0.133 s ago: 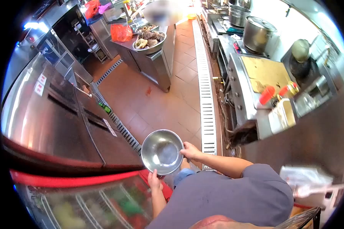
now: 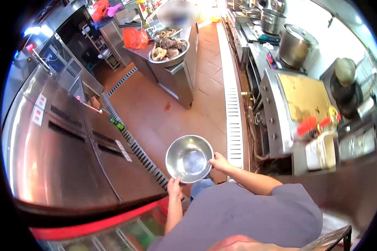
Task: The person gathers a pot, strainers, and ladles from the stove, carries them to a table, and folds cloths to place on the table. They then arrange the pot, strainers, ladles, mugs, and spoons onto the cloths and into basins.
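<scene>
A round metal bowl [image 2: 188,160] is held out over the tiled floor, its inside facing up with nothing seen in it. At its lower left rim my left hand [image 2: 175,189] grips the edge, thumb on top. My right hand [image 2: 220,162] clasps the right side of the rim. The fingers under the bowl are hidden on both sides.
Steel cabinets [image 2: 58,142] stand at the left, above a red-edged case [image 2: 100,219]. Ahead, a steel counter [image 2: 171,81] bears a basin of meat [image 2: 170,51] and a red bag [image 2: 135,38]. Along the right are a stove [image 2: 276,113] and a tall pot [image 2: 295,46].
The view has shifted. The bowl and both hands appear slightly higher and farther right in the picture, with both hands still on the rim.
</scene>
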Available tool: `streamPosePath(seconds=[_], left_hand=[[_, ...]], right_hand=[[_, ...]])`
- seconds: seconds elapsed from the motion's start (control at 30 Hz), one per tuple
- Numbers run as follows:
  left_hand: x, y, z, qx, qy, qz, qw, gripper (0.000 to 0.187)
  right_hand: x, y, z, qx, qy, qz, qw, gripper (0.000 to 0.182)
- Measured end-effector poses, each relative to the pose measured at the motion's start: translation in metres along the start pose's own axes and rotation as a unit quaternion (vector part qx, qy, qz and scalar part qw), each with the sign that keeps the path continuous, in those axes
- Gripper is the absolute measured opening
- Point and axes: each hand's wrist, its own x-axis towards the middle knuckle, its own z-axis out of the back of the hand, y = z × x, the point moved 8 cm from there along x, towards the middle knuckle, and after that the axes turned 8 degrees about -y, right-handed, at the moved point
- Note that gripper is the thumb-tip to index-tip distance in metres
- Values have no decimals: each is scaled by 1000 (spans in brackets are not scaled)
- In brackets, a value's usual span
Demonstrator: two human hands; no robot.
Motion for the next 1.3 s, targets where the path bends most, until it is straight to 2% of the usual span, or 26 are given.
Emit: streamPosePath(seconds=[0.1,0.17,0.23,0.3,0.33,0.37,0.43,0.47,0.57,0.63,0.67,0.7,0.83,0.87,0.97,1.03,1.07,1.13,1.17,1.2,1.23,1.3], left_hand=[[82,-75,-112,98,44,33,994,17],[127,-115,-195,134,101,38,985,17],[181,-137,-270,167,128,53,976,18],[239,-153,-349,203,165,63,963,19],[267,-154,-385,216,173,71,958,20],[292,-149,-416,224,173,82,956,21],[338,-143,-480,227,188,85,952,22],[355,-140,-511,213,177,94,956,22],[390,-142,-591,156,116,135,972,23],[401,-169,-646,112,113,159,974,18],[415,-184,-664,98,85,164,978,18],[439,-195,-682,83,97,167,978,16],[531,-247,-754,34,81,136,987,11],[557,-261,-774,23,78,113,990,11],[646,-295,-835,10,73,83,994,8],[710,-314,-874,26,64,67,995,7],[732,-335,-897,30,56,77,995,7],[774,-382,-945,55,52,81,994,8],[796,-402,-967,56,51,86,993,9],[821,-418,-989,58,53,81,994,10],[845,-431,-1012,62,57,77,993,12],[899,-446,-1050,92,60,74,991,11]], right_hand=[[68,60,44,5,-53,-49,997,29],[114,83,83,107,-40,-80,990,26],[151,117,128,195,-70,-75,976,26],[195,119,174,273,-100,-67,954,35],[218,112,200,287,-135,-63,946,33],[237,112,223,295,-182,-83,934,23],[297,79,263,363,-223,-92,900,20],[320,85,281,341,-250,-125,898,17],[404,139,333,308,-261,-125,906,18],[463,197,363,289,-264,-105,914,19],[495,224,376,282,-245,-93,923,18],[528,256,385,271,-222,-82,933,18],[667,367,415,175,-156,-63,970,19],[711,377,428,175,-146,-44,973,18],[826,404,460,194,-189,-51,961,18],[881,403,478,180,-228,-46,956,18],[905,375,496,136,-265,-73,952,20],[935,300,526,91,-283,-154,942,6],[931,288,525,124,-290,-202,927,15],[920,287,524,74,-257,-267,926,11],[912,277,530,30,-270,-298,915,17],[907,268,534,25,-275,-368,888,16]])
